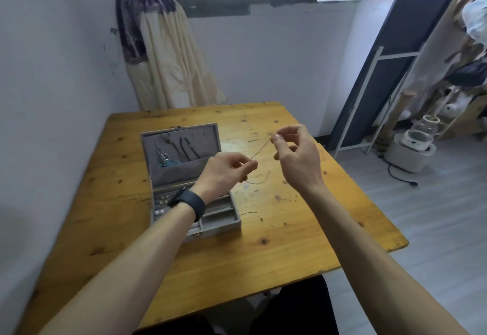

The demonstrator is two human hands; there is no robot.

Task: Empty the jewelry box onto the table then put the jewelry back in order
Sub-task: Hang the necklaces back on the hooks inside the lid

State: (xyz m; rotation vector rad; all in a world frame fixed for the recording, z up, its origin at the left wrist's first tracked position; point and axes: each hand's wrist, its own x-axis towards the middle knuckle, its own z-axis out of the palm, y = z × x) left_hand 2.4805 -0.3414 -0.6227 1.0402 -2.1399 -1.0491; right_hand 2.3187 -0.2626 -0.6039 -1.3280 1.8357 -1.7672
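1. Holding a thin chain [261, 150] taut in the air, both hands work just right of the picture's centre; the left hand [226, 170] pinches its lower end between thumb and fingertips, and the right hand [296, 156] pinches its upper end the same way, its other fingers loosely curled.
2. The chain's long axis slants from lower left to upper right of the frame; a loose tail curves out below the left hand, above the surface [290, 242] and, as far as I can tell, clear of it.
3. The jewelry box [221, 226] sits open at left of centre, its lid [208, 137] standing upright at the back; the box lies to the left of and below the chain, so the left hand is the nearer one, its wrist already crossing the box's right side in the picture.
4. Several necklaces [184, 148] hang inside the lid, and small pieces fill some tray compartments; the task looks well into the putting-back stage.
5. In my judgement the coming move carries the chain leftward to the lid or a tray slot, the right hand's high end leading if it is to be hung.
6. A few tiny pieces [261, 218] lie on the surface just right of the box, not yet returned.
7. No brand, label or writing can be read anywhere; the dark wristband [188, 201] on the left wrist shows none.
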